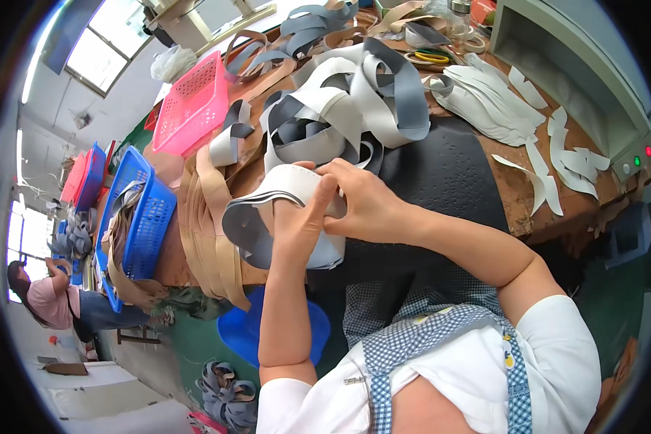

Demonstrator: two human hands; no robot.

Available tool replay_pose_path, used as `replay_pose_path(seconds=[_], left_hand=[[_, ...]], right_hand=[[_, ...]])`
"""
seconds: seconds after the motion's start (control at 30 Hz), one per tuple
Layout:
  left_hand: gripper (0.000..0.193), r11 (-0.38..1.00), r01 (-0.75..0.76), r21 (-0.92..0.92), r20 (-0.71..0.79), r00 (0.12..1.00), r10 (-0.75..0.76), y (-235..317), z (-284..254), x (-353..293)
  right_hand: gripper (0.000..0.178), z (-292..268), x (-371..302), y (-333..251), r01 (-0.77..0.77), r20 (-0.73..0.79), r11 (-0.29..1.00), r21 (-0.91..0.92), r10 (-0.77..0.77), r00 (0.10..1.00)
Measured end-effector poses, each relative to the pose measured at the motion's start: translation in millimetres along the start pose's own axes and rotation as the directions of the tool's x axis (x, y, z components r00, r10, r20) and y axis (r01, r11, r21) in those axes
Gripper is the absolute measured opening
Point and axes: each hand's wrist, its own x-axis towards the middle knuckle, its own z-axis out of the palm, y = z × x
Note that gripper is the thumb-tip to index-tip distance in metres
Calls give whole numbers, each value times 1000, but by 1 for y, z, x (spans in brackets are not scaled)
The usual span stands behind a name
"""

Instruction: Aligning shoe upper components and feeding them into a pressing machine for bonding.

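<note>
Gripping a white-and-grey strip stack (291,178) two-handed over the near side of a brown table (517,206)

Holding the strip stack in a wide bend, just in front of a black dotted sheet (448,173). Curling the left hand (296,220) round the layers, clamping with the thumb on the white outer face and hiding most of the fingers behind the material, too covered to tell exactly how bent. Pinching the upper right edge of the same stack with the right hand (372,206), bending its fingers and bringing its tips close to the left thumb. Turning the grey inner face toward the left, with several layer edges following one curve.

Facing, just beyond the stack, a heap of loose white and grey bands (340,116). Having long beige strips (210,228) lying side by side at the left, with a pink basket (192,105) standing farther back and a blue basket (152,228) holding more bands beside the table. Having white cut pieces (488,108) lying at the right, near a grey housing (557,61) glowing with a green light (636,160) and a red light (649,151). Wearing a checked apron (427,336). Sharing the room with a person (54,300) standing well apart at the far left.
</note>
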Motion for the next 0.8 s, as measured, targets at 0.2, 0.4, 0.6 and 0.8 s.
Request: replay_pose_path(seconds=[0.2,0.4,0.6,0.8], left_hand=[[47,996,84,-11,83,993,-83,-13,-25,-2],[47,824,-86,-559,76,985,154,-17,-66,-14],[53,314,-613,-725,-394,743,541,67,-140,-62],[74,819,-249,-518,-184,967,178,43,-102,-35]], right_hand=[[32,-17,-3,19,-344,189,870,354,294,937],[33,-45,46,25,-268,131,795,544,235,963],[20,-90,151,20,-152,41,676,721,178,983],[52,-230,231,108,-98,-239,901,422,215,947]])
